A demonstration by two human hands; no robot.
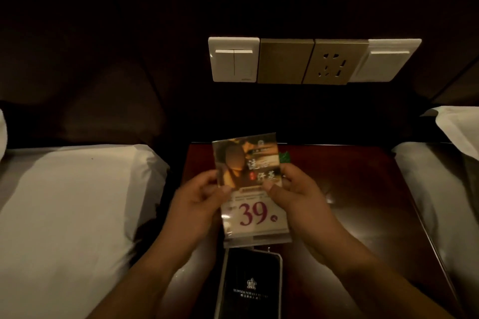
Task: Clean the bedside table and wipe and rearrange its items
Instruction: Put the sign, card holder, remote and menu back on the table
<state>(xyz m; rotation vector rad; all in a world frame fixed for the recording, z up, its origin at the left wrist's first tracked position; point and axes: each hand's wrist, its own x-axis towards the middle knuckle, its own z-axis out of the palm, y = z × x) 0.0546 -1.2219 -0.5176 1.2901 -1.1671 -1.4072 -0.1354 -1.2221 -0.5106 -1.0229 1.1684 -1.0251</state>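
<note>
Dark folder (250,290) below hands' grip on sign (252,189).

The single head camera looks steeply down, close over the desk (363,202), facing the wall switches (234,59).

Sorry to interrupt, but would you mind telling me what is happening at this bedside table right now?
A person is holding a clear acrylic sign stand with a "39" promotional card, gripping it on either side with the left hand and right hand above the dark wooden bedside table. A black booklet lies on the table nearer the person. Something small and green peeks out behind the stand. No wiping cloth is visible.
</note>
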